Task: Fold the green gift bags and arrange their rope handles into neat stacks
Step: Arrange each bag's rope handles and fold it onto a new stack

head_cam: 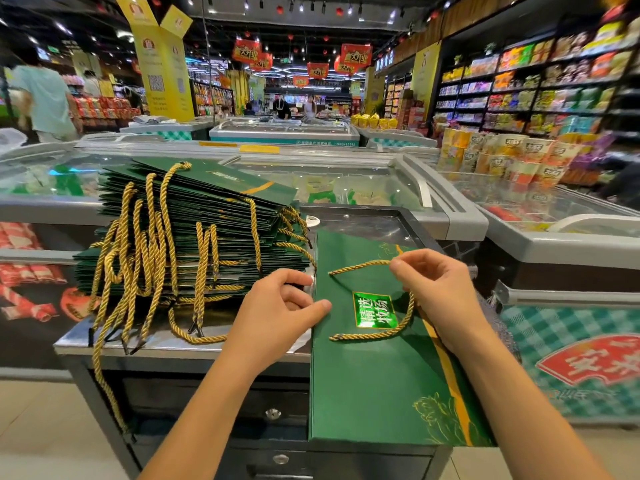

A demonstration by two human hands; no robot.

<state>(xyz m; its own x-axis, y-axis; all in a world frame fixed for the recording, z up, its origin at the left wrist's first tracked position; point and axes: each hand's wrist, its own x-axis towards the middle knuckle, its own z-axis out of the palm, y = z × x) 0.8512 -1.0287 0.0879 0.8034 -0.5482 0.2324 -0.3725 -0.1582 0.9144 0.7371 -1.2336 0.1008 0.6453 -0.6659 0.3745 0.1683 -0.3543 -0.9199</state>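
A flat green gift bag [377, 386] lies lengthwise on the metal counter [180, 344], its near end hanging over the counter's front edge. Its gold rope handle [377, 332] loops across the upper face by a shiny green label. My right hand [436, 289] pinches the rope's upper part between thumb and fingers. My left hand [280, 306] grips the bag's left edge, thumb on top. To the left rises a tall, leaning stack of folded green bags [194, 220], with many gold ropes [145, 265] dangling over its front.
Glass-topped chest freezers [346, 181] surround the counter behind and to the right. Snack shelves [526, 91] line the right wall. Drawers with locks [273, 414] sit under the counter. A person [45, 98] stands far left, others far back. Pale floor [41, 431] lies lower left.
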